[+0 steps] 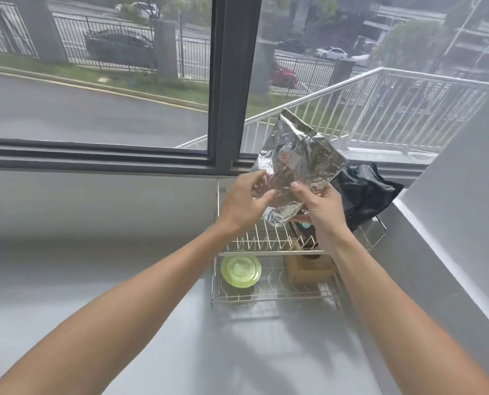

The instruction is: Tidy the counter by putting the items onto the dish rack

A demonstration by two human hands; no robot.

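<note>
A crinkled silver foil pouch [297, 161] with a small pale label is held tilted in the air above the two-tier wire dish rack [269, 253]. My right hand [320, 206] grips its lower right part, thumb on the front. On the pouch's lower left edge rests my left hand [244, 202], fingers curled around the foil. The rack's lower tier holds a light green plate [241, 270] and a tan wooden block [307, 272]. A dark item with a blue spot [304, 228] lies on the upper tier, mostly hidden by my right hand.
A black bag [366, 192] sits on the rack's far right end, against the window sill. The grey counter [123, 223] stretches left and toward me. A grey wall [465, 195] rises at the right; the window frame [232, 81] stands behind the rack.
</note>
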